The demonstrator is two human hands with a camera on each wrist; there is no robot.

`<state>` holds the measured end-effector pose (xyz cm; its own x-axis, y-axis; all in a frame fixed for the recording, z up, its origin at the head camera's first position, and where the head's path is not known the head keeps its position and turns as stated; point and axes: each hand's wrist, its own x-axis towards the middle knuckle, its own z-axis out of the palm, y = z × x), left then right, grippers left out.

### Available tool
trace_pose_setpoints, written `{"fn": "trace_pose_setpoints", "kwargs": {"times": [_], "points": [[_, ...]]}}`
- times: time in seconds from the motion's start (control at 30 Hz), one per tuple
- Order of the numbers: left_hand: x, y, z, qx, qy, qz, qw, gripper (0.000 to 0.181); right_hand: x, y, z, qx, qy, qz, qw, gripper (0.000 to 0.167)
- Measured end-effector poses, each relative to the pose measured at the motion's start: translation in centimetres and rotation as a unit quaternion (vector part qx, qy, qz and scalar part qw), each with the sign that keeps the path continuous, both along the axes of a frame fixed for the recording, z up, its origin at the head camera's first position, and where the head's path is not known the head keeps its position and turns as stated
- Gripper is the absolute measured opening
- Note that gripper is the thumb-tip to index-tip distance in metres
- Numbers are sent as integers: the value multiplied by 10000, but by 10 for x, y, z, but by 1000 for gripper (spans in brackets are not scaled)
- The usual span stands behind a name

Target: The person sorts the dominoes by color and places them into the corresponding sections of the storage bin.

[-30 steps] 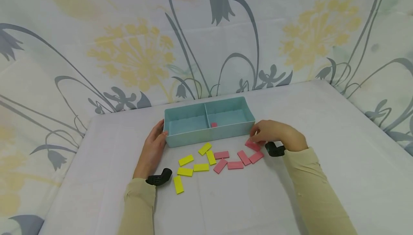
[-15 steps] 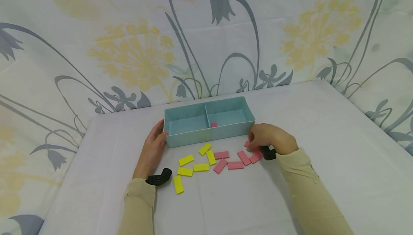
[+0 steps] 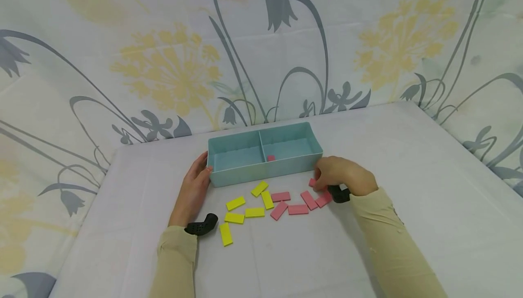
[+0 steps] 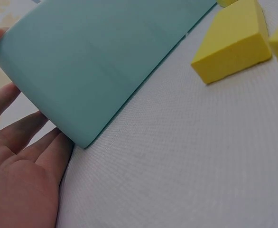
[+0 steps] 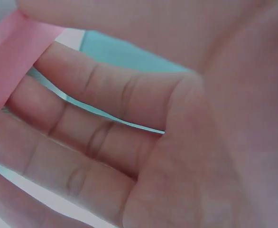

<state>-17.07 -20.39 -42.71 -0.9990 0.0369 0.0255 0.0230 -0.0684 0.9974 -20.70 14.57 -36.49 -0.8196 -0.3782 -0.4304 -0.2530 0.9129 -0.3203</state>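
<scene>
Pink block (image 5: pixel 15 52) pinched just in front of the teal box's (image 3: pixel 245 174) right front corner.
Smooth, flat and straight-edged, the block is held between thumb and fingertips of the nearly closed right hand (image 3: pixel 344 174); it is slanted from upper right to lower left in the right wrist view (one end is cut off there), and mostly covered by fingers in the head view, so its long axis cannot be told. The box, laid lengthwise along the table's (image 3: pixel 408 166) back edge, is gripped at its left end by the partly open left hand (image 3: pixel 194 194).

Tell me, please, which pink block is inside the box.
The pink block in the right compartment, near the divider; all other visible ones are outside.
</scene>
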Motion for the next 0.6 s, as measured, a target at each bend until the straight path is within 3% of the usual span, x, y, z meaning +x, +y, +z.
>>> {"fn": "trace_pose_setpoints", "kwargs": {"times": [0.33,0.6], "points": [[0,0,-2,7,-39,33,10000,58,1,2,9,-505,5,97,9987,16],[0,0,-1,-74,-38,57,9999,57,2,3,16,-949,325,423,9941,19]]}}
